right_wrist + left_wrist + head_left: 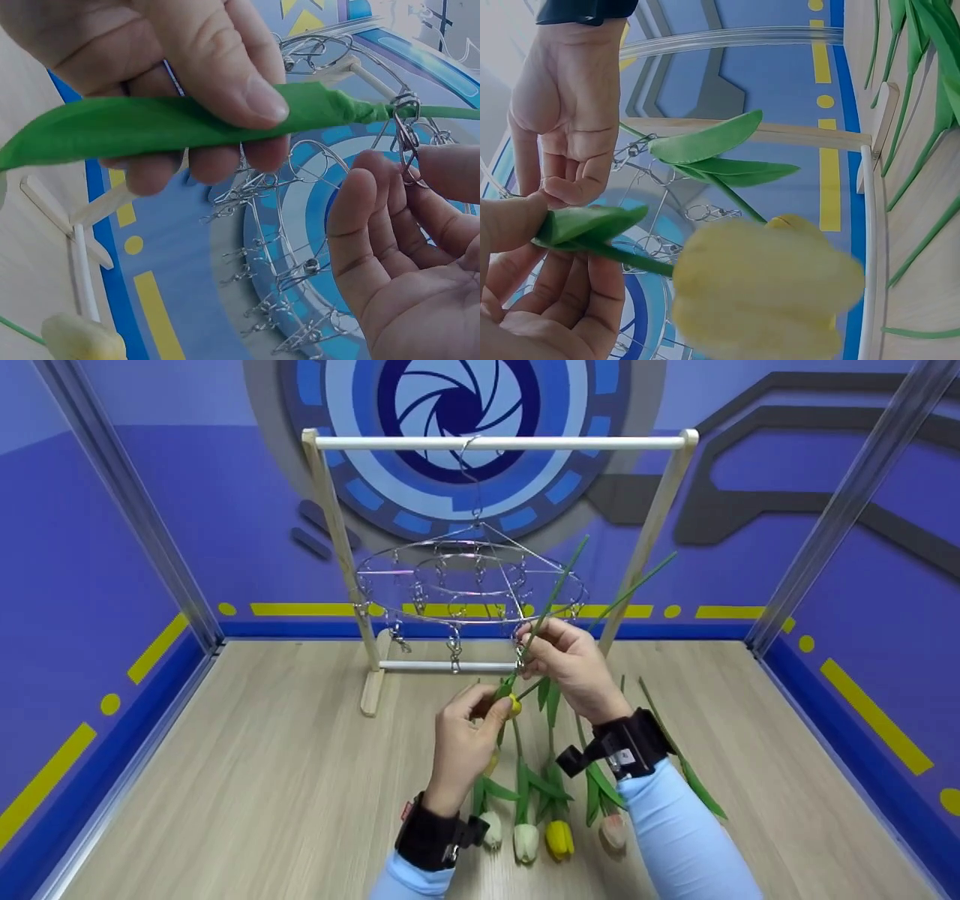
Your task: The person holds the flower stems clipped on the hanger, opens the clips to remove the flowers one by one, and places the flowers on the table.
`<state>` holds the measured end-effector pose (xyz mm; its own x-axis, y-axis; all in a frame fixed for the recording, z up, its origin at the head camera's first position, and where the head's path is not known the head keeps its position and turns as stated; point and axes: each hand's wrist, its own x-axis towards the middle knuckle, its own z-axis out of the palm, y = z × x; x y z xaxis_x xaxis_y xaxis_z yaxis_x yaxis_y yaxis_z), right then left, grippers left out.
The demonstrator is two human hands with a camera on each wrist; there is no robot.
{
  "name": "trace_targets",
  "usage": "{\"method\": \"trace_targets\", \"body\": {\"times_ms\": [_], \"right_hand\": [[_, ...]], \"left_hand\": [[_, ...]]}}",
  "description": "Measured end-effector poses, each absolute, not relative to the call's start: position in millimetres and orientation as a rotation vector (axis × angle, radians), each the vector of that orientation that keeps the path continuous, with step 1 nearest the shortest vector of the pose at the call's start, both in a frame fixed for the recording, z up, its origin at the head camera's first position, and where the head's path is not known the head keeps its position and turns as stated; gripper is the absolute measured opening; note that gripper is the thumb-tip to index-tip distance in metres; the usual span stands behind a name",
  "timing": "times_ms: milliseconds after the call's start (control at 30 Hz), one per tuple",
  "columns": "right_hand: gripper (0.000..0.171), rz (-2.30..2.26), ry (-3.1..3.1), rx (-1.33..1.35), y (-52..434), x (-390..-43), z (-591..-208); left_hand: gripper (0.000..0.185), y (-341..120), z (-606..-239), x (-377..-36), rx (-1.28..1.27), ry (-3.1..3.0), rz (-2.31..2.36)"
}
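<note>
First tulip goes to the clip, four more wait on the floor.

We see the round metal clip hanger (471, 585) on the wooden rack (330, 532) with no flower yet hanging. Our left hand (465, 742) pinches the yellow tulip (514, 705) by its stem near the head, just under the ring; our right hand (570, 660) squeezes one clip (406, 135) around the stem. In our judgement the work has only started: four tulips (551, 825) lie on the floor.

The yellow tulip (765, 289) is blurred in the lower centre of the left wrist view, and the right hand (574, 664) hides the clip it works at.
</note>
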<state>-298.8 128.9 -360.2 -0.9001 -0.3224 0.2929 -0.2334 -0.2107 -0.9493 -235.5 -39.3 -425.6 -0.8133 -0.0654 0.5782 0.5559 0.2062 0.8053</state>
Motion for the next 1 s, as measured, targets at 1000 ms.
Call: {"method": "trace_targets", "body": {"times_ms": [1000], "right_hand": [[0.015, -2.338, 1.715, -0.775, 131.7, -300.9, -367.2]], "left_hand": [[0.008, -38.8, -426.3, -236.4, -0.379, -1.97, -1.65]]}}
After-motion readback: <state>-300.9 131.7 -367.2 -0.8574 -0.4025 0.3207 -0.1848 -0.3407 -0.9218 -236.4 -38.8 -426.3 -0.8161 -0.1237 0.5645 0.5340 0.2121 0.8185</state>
